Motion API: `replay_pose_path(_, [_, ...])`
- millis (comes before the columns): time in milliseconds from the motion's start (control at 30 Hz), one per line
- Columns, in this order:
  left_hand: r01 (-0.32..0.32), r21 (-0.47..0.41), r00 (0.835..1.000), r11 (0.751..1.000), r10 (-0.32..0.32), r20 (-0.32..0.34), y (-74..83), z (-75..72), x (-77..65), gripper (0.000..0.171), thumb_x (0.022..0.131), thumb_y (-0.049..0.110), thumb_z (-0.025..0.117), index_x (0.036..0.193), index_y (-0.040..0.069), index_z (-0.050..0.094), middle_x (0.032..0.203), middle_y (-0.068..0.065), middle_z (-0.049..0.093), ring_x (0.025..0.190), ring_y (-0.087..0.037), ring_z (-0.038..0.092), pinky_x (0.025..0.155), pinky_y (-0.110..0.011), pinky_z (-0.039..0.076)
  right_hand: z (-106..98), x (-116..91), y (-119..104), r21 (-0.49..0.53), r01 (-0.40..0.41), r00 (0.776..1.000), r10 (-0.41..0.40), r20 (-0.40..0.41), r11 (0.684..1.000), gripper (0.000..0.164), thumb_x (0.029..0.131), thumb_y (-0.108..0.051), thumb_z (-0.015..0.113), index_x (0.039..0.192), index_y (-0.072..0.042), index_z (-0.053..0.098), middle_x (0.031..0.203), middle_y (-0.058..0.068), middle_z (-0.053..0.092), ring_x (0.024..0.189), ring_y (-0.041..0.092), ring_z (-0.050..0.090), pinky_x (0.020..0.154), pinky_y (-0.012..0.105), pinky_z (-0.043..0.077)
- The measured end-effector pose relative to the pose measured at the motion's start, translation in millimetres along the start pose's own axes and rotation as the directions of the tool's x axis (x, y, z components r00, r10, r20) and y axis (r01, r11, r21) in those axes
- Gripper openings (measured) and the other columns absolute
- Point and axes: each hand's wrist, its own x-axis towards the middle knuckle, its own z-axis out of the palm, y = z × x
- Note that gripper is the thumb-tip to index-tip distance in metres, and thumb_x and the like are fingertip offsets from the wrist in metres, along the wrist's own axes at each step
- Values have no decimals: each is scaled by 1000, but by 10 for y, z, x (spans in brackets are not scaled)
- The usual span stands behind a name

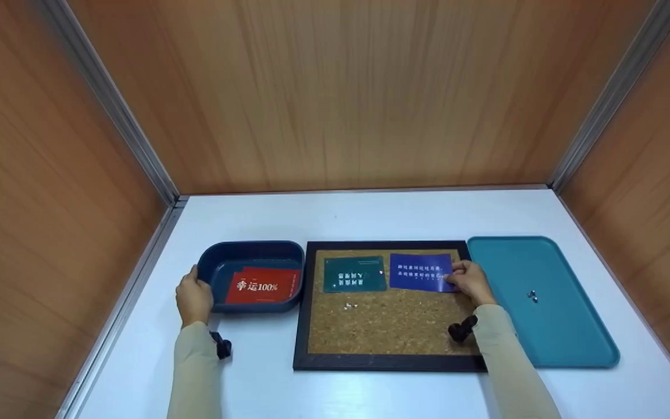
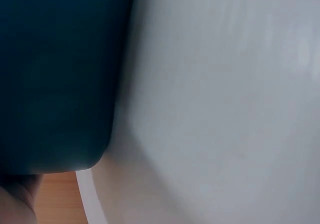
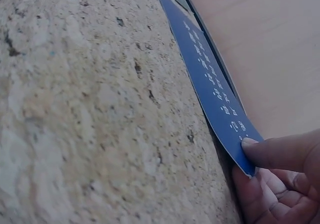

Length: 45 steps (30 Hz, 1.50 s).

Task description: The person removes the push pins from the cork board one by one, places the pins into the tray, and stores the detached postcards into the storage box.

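My left hand (image 1: 193,295) grips the left side of a dark blue bin (image 1: 253,308), its thumb up by the rim. Red cards (image 1: 265,285) with white lettering lie inside the bin. In the left wrist view the bin's wall (image 2: 55,84) hides most of that hand. With thumb and fingers, my right hand (image 1: 474,282) pinches the right end of a blue card (image 1: 419,270) over a corkboard (image 1: 393,326). The right wrist view shows that end of the card (image 3: 205,79) bent up off the cork. Left of it, a green card (image 1: 353,274) lies on the board.
Small shiny pins (image 1: 350,306) sit on the cork below the green card. A teal tray (image 1: 567,326) at the right, against the board, holds several more small metal pins (image 1: 533,297). Wooden panels (image 1: 335,105) stand behind and beside the white table (image 1: 277,396).
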Motion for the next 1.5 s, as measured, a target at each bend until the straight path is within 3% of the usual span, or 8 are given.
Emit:
replay_pose_path(400, [-5,-13,1000,1000,5,-10,21,17,1,47,96,1,31,141,-7,42,137,-34,46,129,-46,44,107,-55,37,-126,-35,-28,68,-6,997,1,75,998,51,92,-9,61,136,11,43,124,27,55,98,19,64,81,32,57])
replay_pose_path(867, [-20,-4,1000,1000,20,-14,-10,26,-27,47,96,-1,30,140,-9,41,135,-35,47,128,-46,45,106,-55,38,-261,-69,-147,128,-35,988,15,151,991,54,93,-14,62,138,6,41,109,5,59,92,12,61,83,31,55])
replay_pose_path(1100, [-12,-9,1000,1000,12,-12,-11,21,-26,47,96,0,30,141,-8,41,135,-35,47,128,-46,45,106,-55,38,-233,-65,-230,132,-7,987,-15,159,991,52,92,-13,62,136,6,43,108,6,60,92,13,62,84,34,55])
replay_pose_path(1333, [-23,-4,999,1000,23,-26,-17,25,-18,47,95,0,30,139,-8,43,133,-35,49,125,-47,47,103,-56,40,-152,-74,-324,142,10,988,-32,154,990,50,91,-11,63,134,6,45,111,9,60,90,11,61,79,28,56])
replay_pose_path(1500, [-26,-2,999,1000,25,-27,-23,26,-10,47,95,0,31,140,-9,42,134,-35,48,126,-46,46,104,-56,40,-94,-88,-396,137,32,984,-55,167,990,50,91,-12,64,134,6,45,110,8,61,92,12,62,84,32,56])
